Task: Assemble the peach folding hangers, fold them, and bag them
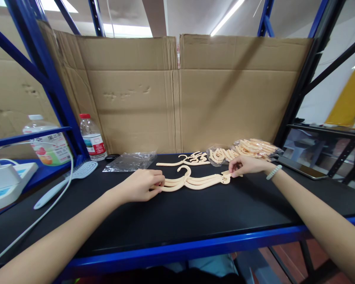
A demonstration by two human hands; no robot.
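Observation:
Several cream plastic hangers [202,182] lie stacked on the black tabletop [177,221], their hooks pointing away from me. My left hand [144,184] is closed round the left end of the stack. At the right end, the fingers of my right hand [239,165] pinch a small cream piece beside a round, holed end; the hand partly hides it. Just behind lie another hanger [168,163] and a small heap of loose cream hooks [197,158]. Clear bags of cream parts [253,148] rest behind my right hand.
An empty clear bag [130,161] lies behind my left hand. On the left are a red-capped bottle [93,140], a hairbrush [68,181], a white cable and a power strip [12,185]. A phone-like flat device [301,167] lies right. Cardboard [130,94] stands behind.

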